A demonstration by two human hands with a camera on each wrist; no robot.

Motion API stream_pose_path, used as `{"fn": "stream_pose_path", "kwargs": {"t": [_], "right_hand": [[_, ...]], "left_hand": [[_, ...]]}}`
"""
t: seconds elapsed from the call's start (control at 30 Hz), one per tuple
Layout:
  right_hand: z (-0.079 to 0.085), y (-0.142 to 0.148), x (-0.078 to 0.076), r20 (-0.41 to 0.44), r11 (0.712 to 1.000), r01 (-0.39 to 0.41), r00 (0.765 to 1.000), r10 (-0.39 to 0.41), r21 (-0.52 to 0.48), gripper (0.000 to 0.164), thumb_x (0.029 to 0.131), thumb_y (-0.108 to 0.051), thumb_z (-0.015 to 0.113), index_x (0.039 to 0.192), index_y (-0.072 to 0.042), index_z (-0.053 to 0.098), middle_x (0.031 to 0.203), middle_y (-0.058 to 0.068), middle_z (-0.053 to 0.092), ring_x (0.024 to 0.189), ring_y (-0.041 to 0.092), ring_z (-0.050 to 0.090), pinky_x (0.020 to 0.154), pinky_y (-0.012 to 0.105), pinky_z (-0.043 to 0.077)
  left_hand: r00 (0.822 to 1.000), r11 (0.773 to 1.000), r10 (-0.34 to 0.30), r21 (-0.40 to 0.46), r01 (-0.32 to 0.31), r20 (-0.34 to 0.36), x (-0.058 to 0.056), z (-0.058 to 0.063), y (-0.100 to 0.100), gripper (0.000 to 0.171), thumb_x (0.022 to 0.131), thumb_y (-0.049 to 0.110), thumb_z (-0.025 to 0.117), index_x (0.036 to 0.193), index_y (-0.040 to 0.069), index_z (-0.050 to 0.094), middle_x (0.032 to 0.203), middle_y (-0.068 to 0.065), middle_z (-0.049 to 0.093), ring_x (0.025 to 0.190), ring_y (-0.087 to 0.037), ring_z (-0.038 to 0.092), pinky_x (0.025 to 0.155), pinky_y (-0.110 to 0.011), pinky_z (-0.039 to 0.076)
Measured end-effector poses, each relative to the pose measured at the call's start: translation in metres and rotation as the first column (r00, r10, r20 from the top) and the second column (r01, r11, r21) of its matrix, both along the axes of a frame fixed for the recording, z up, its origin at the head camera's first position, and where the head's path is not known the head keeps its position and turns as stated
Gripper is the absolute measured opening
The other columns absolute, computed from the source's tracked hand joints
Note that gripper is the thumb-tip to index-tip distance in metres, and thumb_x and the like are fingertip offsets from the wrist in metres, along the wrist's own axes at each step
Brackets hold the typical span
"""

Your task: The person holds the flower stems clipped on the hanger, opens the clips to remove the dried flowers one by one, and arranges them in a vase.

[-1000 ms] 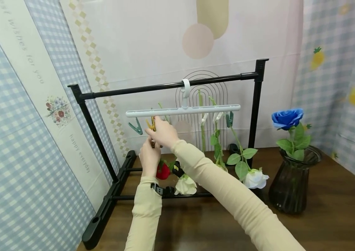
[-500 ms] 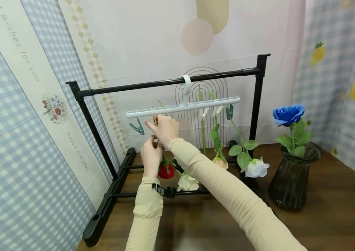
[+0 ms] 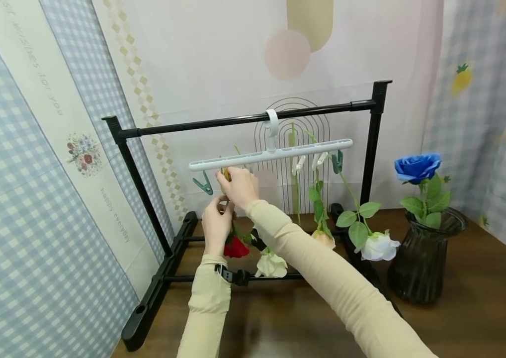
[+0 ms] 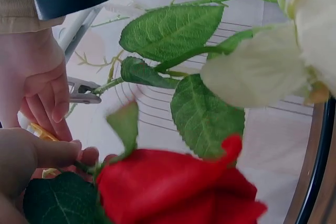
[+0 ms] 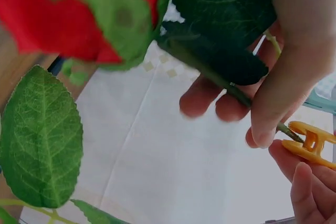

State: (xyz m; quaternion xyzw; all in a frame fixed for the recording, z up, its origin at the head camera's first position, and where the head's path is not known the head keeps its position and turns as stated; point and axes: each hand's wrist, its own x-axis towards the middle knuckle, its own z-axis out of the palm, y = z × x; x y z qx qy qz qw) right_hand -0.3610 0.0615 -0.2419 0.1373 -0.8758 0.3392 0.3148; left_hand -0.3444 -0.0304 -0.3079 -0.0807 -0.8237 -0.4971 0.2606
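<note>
My left hand [image 3: 217, 221] pinches the stem [image 5: 236, 94] of a red rose [image 3: 236, 247], whose bloom hangs downward. Just above it, my right hand [image 3: 240, 188] holds a yellow clothespin [image 5: 312, 142] under the left half of a pale hanger [image 3: 235, 160]. In the right wrist view the stem's cut end sits at the mouth of that clothespin. A green clothespin [image 3: 203, 184] hangs bare at the hanger's left end. Beside the red rose, a cream rose [image 3: 272, 263] hangs head down, its stem partly hidden by my right arm.
The hanger hooks over a black rack's top bar [image 3: 208, 123]. Toward its right end hang a peach rose [image 3: 323, 239] and a white rose [image 3: 379, 246], with white clothespins [image 3: 298, 165] and another green clothespin [image 3: 337, 161]. A dark glass vase [image 3: 417, 268] holding a blue rose [image 3: 417, 167] stands at right.
The hanger has tilted, its left end lower and right end higher. Both hands stay at the yellow clothespin and the rose stem, with small finger shifts. The head view has shifted slightly.
</note>
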Motion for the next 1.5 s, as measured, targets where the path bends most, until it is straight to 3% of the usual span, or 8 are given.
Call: {"fn": "stream_pose_path", "kwargs": {"t": [0.1,0.27,0.47,0.73,0.93,1.13,1.27,1.5], "right_hand": [[-0.005,0.002,0.000,0.039,0.999,-0.025,0.999,0.025,-0.023,0.043,0.099,-0.032,0.052,0.062,-0.015,0.040,0.056,-0.002,0.039,0.047,0.012,0.034,0.048,0.021,0.024],[-0.007,0.006,-0.003,0.059,0.998,-0.044,0.997,0.047,-0.045,0.040,0.099,-0.031,0.052,0.064,-0.014,0.046,0.059,0.003,0.053,0.047,0.012,0.038,0.047,0.021,0.025],[-0.002,0.014,-0.006,0.098,0.998,-0.054,0.994,0.055,-0.013,0.036,0.101,-0.032,0.050,0.074,-0.011,0.062,0.072,0.005,0.070,0.047,0.011,0.043,0.046,0.021,0.028],[-0.001,0.020,-0.006,0.113,0.998,-0.068,0.991,0.068,-0.004,0.039,0.101,-0.034,0.048,0.073,-0.012,0.062,0.071,0.003,0.069,0.049,0.010,0.043,0.048,0.021,0.029],[-0.002,0.023,-0.006,0.113,0.998,-0.066,0.991,0.064,0.012,0.038,0.100,-0.033,0.050,0.070,-0.013,0.060,0.066,0.002,0.063,0.048,0.011,0.041,0.046,0.021,0.026],[-0.001,0.026,-0.005,0.121,0.998,-0.051,0.992,0.046,0.042,0.039,0.100,-0.034,0.051,0.066,-0.014,0.053,0.059,-0.002,0.049,0.048,0.010,0.038,0.045,0.021,0.025],[0.000,0.027,-0.004,0.145,0.998,-0.048,0.989,0.041,0.046,0.039,0.100,-0.034,0.050,0.065,-0.015,0.051,0.060,-0.002,0.050,0.050,0.011,0.039,0.046,0.022,0.026],[-0.002,0.026,-0.002,0.145,0.997,-0.066,0.988,0.060,0.040,0.037,0.098,-0.037,0.054,0.068,-0.014,0.051,0.062,-0.001,0.052,0.052,0.011,0.041,0.048,0.022,0.029]], "left_hand": [[0.999,0.998,-0.049,0.044,0.048,0.017,0.001,-0.005,-0.001,0.028,0.095,0.019,0.060,0.120,0.007,0.064,0.078,-0.015,0.072,0.063,-0.023,0.069,0.059,-0.027,0.048],[0.997,0.996,-0.079,0.046,0.078,0.022,0.001,-0.006,-0.002,0.030,0.095,0.014,0.059,0.124,0.008,0.061,0.082,-0.016,0.074,0.070,-0.030,0.072,0.064,-0.031,0.053],[0.997,0.999,-0.005,-0.046,0.009,0.076,0.001,-0.006,-0.008,0.029,0.094,0.015,0.060,0.123,0.013,0.062,0.083,-0.013,0.075,0.071,-0.027,0.072,0.064,-0.030,0.047],[0.988,0.983,0.107,-0.163,-0.087,0.116,0.003,-0.010,-0.020,0.025,0.094,0.016,0.058,0.118,0.019,0.067,0.094,-0.009,0.076,0.066,-0.024,0.066,0.055,-0.031,0.041],[0.971,0.960,0.200,-0.224,-0.169,0.128,0.007,-0.016,-0.031,0.023,0.094,0.021,0.061,0.115,0.020,0.070,0.106,-0.009,0.074,0.081,-0.031,0.068,0.065,-0.043,0.050],[0.966,0.931,0.242,-0.302,-0.206,0.087,0.011,-0.020,-0.042,0.023,0.092,0.018,0.064,0.113,0.015,0.072,0.105,-0.009,0.075,0.089,-0.033,0.069,0.081,-0.050,0.049],[0.961,0.918,0.265,-0.326,-0.227,0.079,0.012,-0.023,-0.048,0.023,0.090,0.012,0.064,0.110,0.016,0.074,0.103,-0.007,0.076,0.092,-0.032,0.068,0.089,-0.052,0.044],[0.957,0.892,0.289,-0.373,-0.254,0.038,0.018,-0.025,-0.055,0.026,0.088,0.007,0.062,0.105,0.019,0.077,0.103,-0.006,0.076,0.091,-0.032,0.067,0.081,-0.049,0.040]]}}
